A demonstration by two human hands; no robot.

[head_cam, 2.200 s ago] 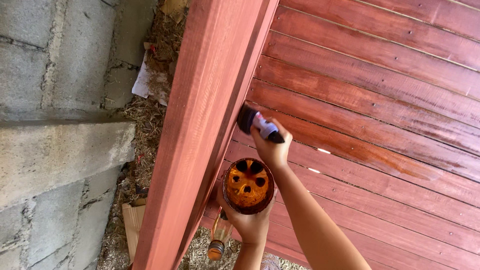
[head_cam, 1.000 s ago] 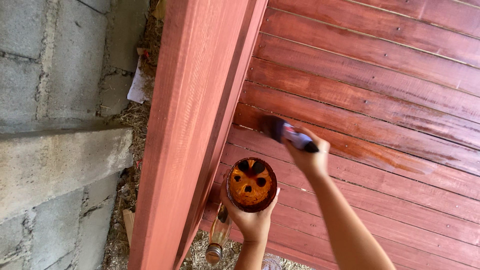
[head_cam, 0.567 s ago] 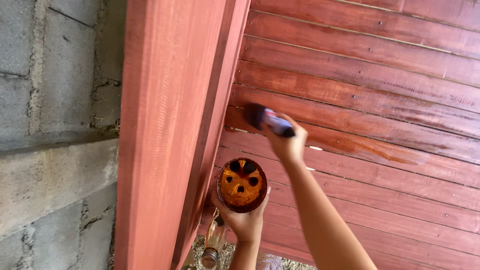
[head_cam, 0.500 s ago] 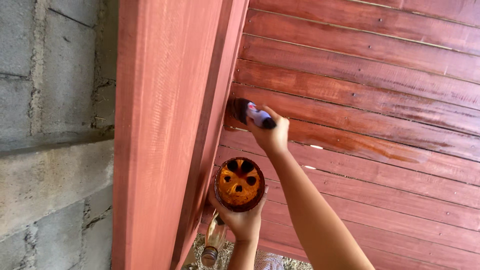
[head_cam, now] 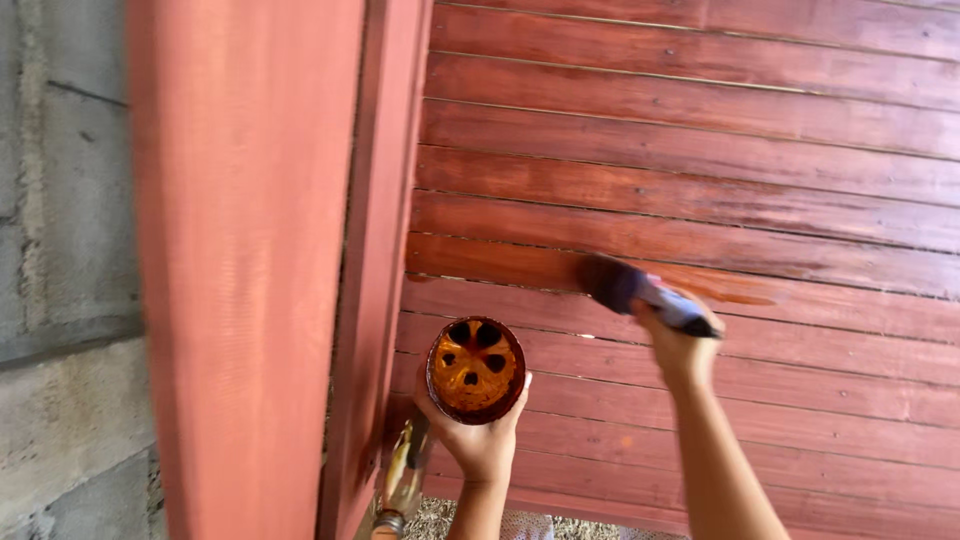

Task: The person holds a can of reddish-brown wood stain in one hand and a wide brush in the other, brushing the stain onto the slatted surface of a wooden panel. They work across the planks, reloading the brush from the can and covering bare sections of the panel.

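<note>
Open board wall (head_cam: 700, 120): unobstructed above and right of the right hand (head_cam: 685, 350), which holds a brush (head_cam: 640, 290) against it. Left: red post (head_cam: 250, 270) bounds the wall; cup (head_cam: 476, 368) in the left hand (head_cam: 478, 435) sits just beside it, narrow gap only. Bottle (head_cam: 405, 475) stands low by the post. Block wall (head_cam: 60, 250) closes the far left.

Soft, even daylight without hard shadows; wet sheen on planks beside the right hand (head_cam: 683, 352), whose brush (head_cam: 612, 283) is motion-blurred
</note>
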